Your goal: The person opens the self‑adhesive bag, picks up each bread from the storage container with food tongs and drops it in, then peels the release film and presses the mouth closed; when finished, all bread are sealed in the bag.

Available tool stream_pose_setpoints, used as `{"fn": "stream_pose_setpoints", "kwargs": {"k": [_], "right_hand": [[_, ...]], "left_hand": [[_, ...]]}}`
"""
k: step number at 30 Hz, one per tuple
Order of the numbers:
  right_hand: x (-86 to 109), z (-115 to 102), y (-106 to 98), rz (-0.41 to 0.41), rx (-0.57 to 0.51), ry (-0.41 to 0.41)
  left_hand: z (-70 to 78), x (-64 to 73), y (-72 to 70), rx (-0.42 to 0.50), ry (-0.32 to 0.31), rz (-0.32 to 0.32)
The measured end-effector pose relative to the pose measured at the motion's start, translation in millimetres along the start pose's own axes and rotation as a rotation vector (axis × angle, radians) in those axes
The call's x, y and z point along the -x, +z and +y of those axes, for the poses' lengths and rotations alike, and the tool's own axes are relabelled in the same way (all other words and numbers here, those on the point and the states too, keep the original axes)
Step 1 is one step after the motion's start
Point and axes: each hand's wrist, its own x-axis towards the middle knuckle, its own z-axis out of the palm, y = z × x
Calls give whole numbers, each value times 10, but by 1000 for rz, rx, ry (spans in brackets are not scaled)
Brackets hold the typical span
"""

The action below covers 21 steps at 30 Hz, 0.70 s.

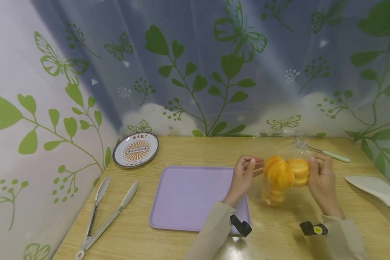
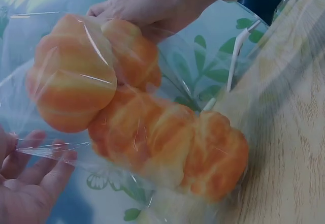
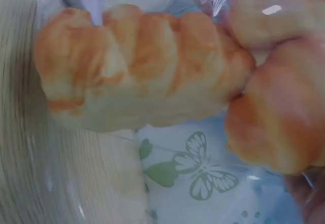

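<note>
A clear plastic bag [image 2: 43, 150] holds several golden-brown bread rolls, raised between my two hands. Two rounded rolls [image 1: 278, 172] sit side by side at the top of it. Below them hangs a longer ridged bread piece [image 3: 142, 66], close over the wooden table in the head view. My left hand [image 1: 243, 177] pinches gathered film at the bag's left side, thumb against fingers. On the other side my right hand [image 1: 323, 184] grips the bag next to the right-hand roll. Part of that hand is hidden behind the rolls in the left wrist view.
A purple tray [image 1: 191, 198] lies under my left forearm. To the left are metal tongs [image 1: 94, 231], spread apart, and a patterned plate [image 1: 136, 149]. At right lie a utensil with a pale green handle [image 1: 336, 156] and a white spatula [image 1: 373, 187]. A printed curtain [image 1: 195, 119] backs the table.
</note>
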Motion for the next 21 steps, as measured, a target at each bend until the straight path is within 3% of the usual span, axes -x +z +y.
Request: {"fn": "stream_pose_setpoints", "kwargs": {"k": [3,7,12,15,18,21], "right_hand": [[-8,-20,-22,41,38,-1],[-6,-6,-31,45,9,-21],[-28,78,-21,3,-255,-56],[-48,161,-64,-64,-420,-79],[-48,250,-157,-167,-438,-101],[-40,319,-247,-349,-397,-105]], "left_hand": [[-7,0,-13,6,18,13],[-39,-11,-20,24,24,28],[-61,-16,-31,30,10,53],[-77,-18,-40,6,13,87],[-95,-22,-51,-11,19,137],[-110,-26,-61,-5,21,176]]}}
